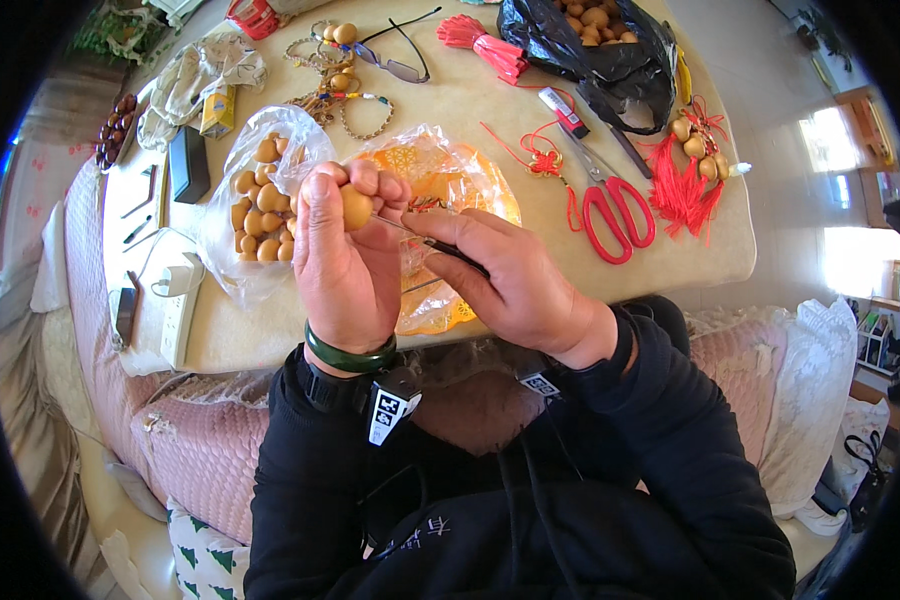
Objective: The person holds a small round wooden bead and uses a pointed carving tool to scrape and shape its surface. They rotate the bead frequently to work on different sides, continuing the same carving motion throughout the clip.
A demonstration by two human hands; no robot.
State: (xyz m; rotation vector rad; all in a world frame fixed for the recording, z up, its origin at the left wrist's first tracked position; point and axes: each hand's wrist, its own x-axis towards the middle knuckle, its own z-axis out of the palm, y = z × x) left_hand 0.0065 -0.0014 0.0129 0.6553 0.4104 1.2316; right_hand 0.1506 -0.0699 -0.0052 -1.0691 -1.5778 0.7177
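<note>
My left hand [345,250] is raised over the table with its fingers curled round a small tan gourd [357,207]. My right hand [515,275] pinches a thin metal awl-like tool [457,252] with a dark handle. Its tip meets the gourd's right side; whether it has gone in, I cannot tell. Beneath both hands lies a clear and orange plastic bag [485,185], partly hidden by them. To the left, a clear bag [220,215] holds many more small gourds [265,200].
Red-handled scissors [620,215] lie right of my hands, near a red knotted cord [545,163] and a red tassel with gourds [690,170]. A black bag of gourds [610,65] sits at the far right. Sunglasses [400,60], a black box [188,165] and a white power strip [177,315] also lie there.
</note>
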